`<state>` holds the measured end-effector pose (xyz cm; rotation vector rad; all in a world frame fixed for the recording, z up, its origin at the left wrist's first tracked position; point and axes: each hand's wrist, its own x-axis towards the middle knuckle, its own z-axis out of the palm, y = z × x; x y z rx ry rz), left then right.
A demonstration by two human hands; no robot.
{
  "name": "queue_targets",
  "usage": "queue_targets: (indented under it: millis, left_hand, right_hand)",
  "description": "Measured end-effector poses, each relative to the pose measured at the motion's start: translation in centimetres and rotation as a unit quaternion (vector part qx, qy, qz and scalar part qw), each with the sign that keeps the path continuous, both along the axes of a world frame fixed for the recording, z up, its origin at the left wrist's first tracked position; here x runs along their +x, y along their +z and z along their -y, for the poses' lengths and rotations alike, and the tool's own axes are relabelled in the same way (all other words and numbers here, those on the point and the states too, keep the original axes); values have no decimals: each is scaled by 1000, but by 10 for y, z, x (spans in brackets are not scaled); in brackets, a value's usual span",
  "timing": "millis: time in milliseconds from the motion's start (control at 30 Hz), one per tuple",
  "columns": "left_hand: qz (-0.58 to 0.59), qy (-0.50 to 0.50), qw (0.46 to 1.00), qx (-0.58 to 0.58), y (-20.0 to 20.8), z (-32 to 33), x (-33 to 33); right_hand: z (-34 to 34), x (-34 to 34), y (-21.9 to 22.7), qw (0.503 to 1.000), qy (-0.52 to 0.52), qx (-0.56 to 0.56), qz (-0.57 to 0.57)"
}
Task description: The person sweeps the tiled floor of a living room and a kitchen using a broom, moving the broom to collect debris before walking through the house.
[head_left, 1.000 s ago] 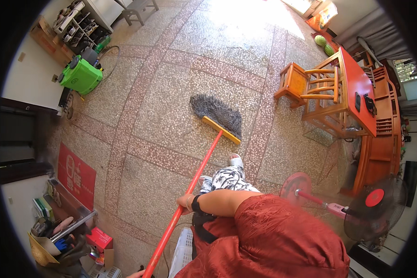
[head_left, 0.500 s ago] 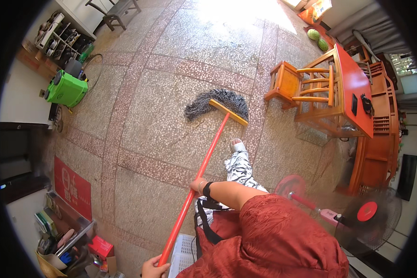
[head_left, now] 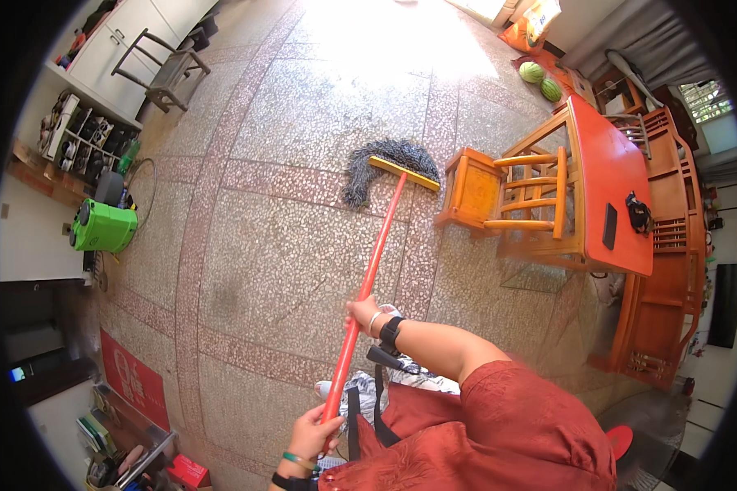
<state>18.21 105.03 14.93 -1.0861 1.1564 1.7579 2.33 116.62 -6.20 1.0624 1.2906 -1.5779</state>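
Observation:
A mop (head_left: 373, 262) with a red pole reaches forward over the floor, tilted away from me. Its yellow crossbar and shaggy grey head (head_left: 397, 153) lie on the speckled stone tiles, the strands swept round to the left. My left hand (head_left: 309, 432), a green bangle on its wrist, is closed round the lower end of the pole. Further up, my right hand (head_left: 363, 315) wraps the same pole; a dark watch band and a pale bracelet circle that wrist.
Right of the mop head stands a wooden chair (head_left: 475, 190) against a red-topped table (head_left: 602, 176). Two watermelons (head_left: 540, 80) lie beyond. On the left are a green tank (head_left: 105, 227), a shoe rack (head_left: 86, 135) and a dark chair (head_left: 170, 75). A red mat (head_left: 133, 376) lies lower left.
The mop head has shifted slightly forward, its strands now curling further down at the left. Both hands have moved right, the left one also up. The chair and table appear closer.

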Motion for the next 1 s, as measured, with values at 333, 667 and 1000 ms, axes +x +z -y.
queue_targets:
  millis: [333,667,1000]
  left_hand:
    - [-55,-73,995,39,-56,-85,-79]
    - [-25,-86,995,-51,-9,9,42]
    - [151,67,980,-109,48,47,89]
  right_hand:
    - [-79,-108,-54,998,51,38,-28]
    - [25,25,-17,999,36,22,5]
    - [64,96,39,990,70,-18,122]
